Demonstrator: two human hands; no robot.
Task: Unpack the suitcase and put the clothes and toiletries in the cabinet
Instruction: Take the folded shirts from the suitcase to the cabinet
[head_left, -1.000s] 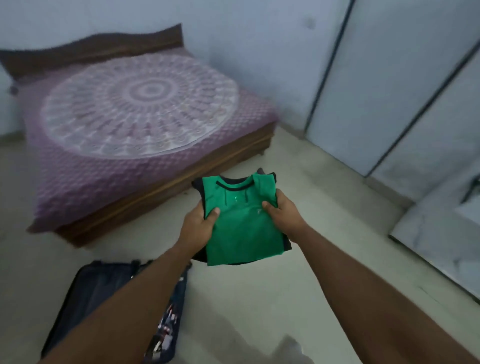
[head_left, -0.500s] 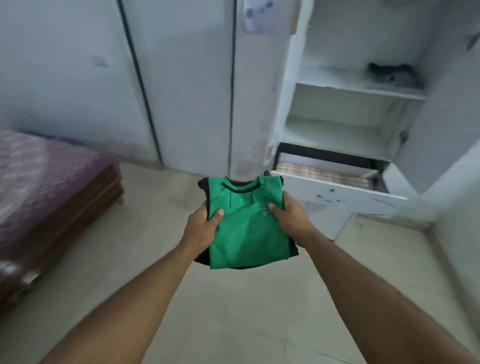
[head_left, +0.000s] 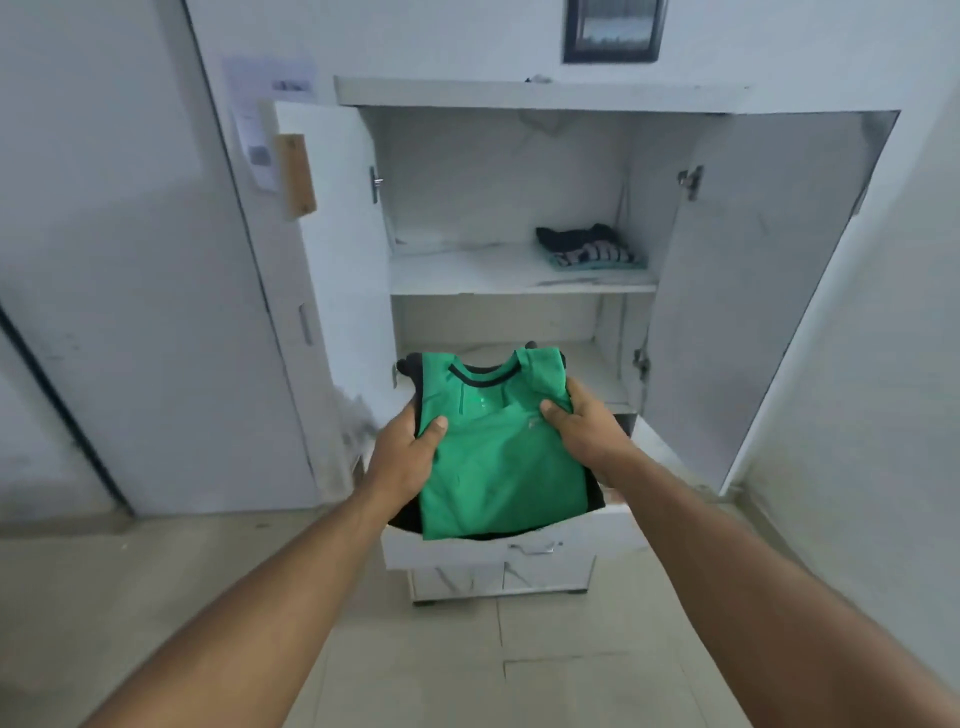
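Green shirt (head_left: 498, 457), folded, is gripped flat at both sides by left hand (head_left: 402, 457) and right hand (head_left: 584, 428), thumbs on top, probably to keep the fold for the open cabinet (head_left: 519, 270).

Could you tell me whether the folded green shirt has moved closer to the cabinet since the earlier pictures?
Yes. The green shirt, gripped by both hands, has moved toward the cabinet and is now held over its open drawer.

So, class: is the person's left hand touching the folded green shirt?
Touching. The head view shows the left hand gripping the green shirt's left edge, its thumb pressed flat on the fabric.
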